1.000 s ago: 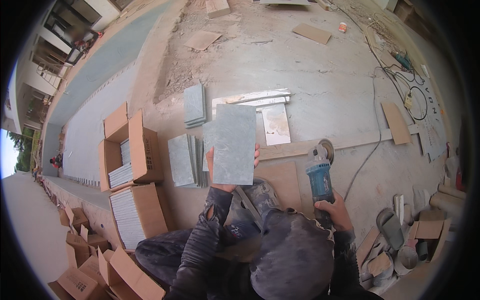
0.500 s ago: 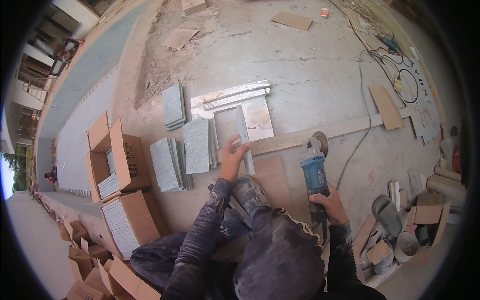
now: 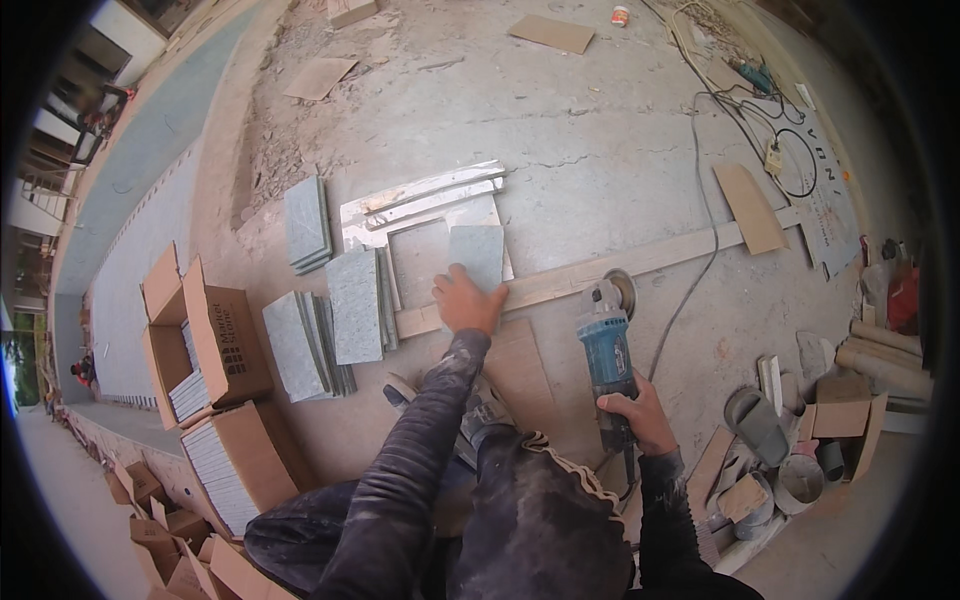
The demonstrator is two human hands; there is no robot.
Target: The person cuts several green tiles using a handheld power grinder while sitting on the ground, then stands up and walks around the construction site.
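Note:
My left hand (image 3: 468, 303) grips the near end of a grey-green stone tile (image 3: 478, 250), its thumb on the right edge and its fingers across the face. The tile's broad face is turned up, over a white board (image 3: 493, 212) and beside a long wooden plank (image 3: 660, 266). In my right hand (image 3: 642, 413) is a teal angle grinder (image 3: 606, 352), held by its dark rear body with the disc (image 3: 622, 293) pointing away from me. Whether the disc is turning, I cannot tell. Left of the board, more stone tiles (image 3: 355, 308) are stacked in several leaning piles.
Cardboard boxes of tiles (image 3: 232, 345) stand on the left. The grinder's cord (image 3: 712, 215) crosses the plank. At far right lie a cardboard piece (image 3: 750, 208), a power strip (image 3: 773, 158) and another power tool (image 3: 757, 76). A grey sandal (image 3: 754, 424) and buckets (image 3: 800, 482) crowd the lower right.
The tile in my left hand has turned from edge-on to face-up. My right hand still holds the grinder. The whole view has shifted, so the surroundings appear further left.

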